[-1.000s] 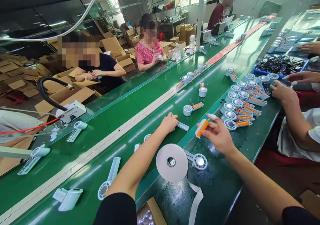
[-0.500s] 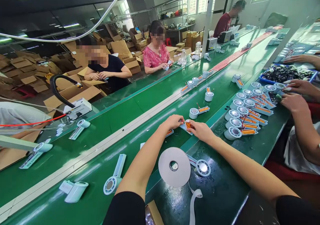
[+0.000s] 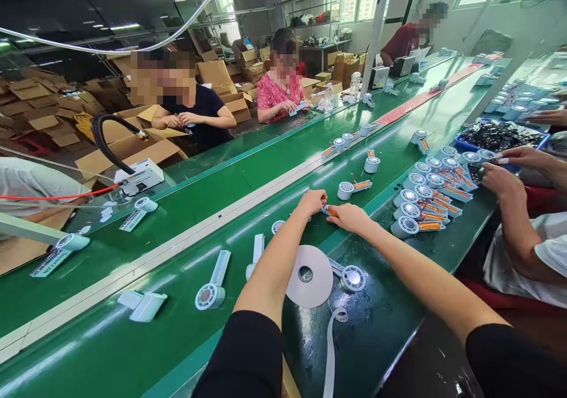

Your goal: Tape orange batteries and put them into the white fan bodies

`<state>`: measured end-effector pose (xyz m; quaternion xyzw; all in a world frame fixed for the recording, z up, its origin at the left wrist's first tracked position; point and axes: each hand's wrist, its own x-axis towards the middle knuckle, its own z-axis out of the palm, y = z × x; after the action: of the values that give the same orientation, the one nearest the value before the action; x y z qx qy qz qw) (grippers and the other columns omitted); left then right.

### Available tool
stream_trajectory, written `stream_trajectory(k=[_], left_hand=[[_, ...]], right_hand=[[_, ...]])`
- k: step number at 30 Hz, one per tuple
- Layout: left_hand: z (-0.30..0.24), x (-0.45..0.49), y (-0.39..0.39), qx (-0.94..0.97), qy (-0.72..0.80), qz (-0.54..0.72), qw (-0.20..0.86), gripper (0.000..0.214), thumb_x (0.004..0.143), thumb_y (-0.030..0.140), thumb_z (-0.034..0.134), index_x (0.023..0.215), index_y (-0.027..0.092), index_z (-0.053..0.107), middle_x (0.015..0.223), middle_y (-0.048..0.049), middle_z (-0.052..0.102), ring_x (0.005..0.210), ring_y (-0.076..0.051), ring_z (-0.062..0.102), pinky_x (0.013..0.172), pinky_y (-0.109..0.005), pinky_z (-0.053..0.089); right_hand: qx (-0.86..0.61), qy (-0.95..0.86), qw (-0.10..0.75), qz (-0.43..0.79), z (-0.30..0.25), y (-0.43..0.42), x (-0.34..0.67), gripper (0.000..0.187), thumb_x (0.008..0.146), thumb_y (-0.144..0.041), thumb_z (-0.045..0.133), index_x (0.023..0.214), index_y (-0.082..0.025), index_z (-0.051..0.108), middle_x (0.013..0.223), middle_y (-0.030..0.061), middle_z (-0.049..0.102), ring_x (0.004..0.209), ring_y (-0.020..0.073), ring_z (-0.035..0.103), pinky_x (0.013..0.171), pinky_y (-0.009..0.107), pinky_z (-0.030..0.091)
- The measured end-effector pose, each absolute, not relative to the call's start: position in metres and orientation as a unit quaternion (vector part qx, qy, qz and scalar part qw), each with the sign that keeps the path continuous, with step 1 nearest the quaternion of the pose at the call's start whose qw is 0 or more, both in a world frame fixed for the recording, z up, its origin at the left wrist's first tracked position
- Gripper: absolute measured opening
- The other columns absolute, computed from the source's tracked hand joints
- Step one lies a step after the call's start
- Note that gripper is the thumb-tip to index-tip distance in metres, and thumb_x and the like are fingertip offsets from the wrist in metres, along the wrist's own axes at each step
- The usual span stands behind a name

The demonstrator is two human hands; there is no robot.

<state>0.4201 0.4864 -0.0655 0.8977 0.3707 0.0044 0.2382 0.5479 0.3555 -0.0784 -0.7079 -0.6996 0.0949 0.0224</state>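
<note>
Green conveyor belt (image 3: 248,179) is stretching away, a white stripe (image 3: 146,262) running along it. White fan shells (image 3: 211,289) are lying scattered on it, an orange-battery piece (image 3: 330,211) sitting at its near edge. Dark bench strip (image 3: 390,327) alongside is carrying a white tape roll (image 3: 309,275), a fan head (image 3: 352,278) and rows of fan units (image 3: 420,200).

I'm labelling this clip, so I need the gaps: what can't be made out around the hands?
Head view, orange part between left hand and right hand: mostly covered by fingers; grip unclear.
Head view, tape roll: its left edge hidden behind the left forearm.
Head view, dark pieces in the blue tray: too small to identify.
Head view, tape strip: cut off by the bottom edge.
</note>
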Motion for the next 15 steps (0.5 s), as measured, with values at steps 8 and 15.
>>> stream_trajectory(k=[8, 15], left_hand=[[-0.037, 0.358, 0.409, 0.905, 0.348, 0.108, 0.220, 0.034, 0.098, 0.038, 0.060, 0.127, 0.019, 0.062, 0.134, -0.0095, 0.063, 0.126, -0.025, 0.058, 0.112, -0.047, 0.045], [-0.053, 0.252, 0.329, 0.858, 0.433, 0.116, 0.252, 0.062, 0.086, 0.048, 0.069, 0.138, 0.016, 0.057, 0.138, -0.0157, 0.064, 0.131, -0.033, 0.057, 0.111, -0.049, 0.044]], right_hand=[[-0.687, -0.719, 0.052, 0.094, -0.070, 0.364, 0.558, 0.033, 0.099, -0.034, 0.058, 0.128, -0.023, 0.070, 0.119, 0.0128, 0.076, 0.111, 0.0290, 0.071, 0.095, 0.038, 0.053], [-0.639, -0.714, 0.280, 0.063, -0.075, 0.280, 0.519, 0.037, 0.104, -0.032, 0.050, 0.135, -0.017, 0.062, 0.142, 0.0132, 0.065, 0.135, 0.0261, 0.056, 0.115, 0.041, 0.044]])
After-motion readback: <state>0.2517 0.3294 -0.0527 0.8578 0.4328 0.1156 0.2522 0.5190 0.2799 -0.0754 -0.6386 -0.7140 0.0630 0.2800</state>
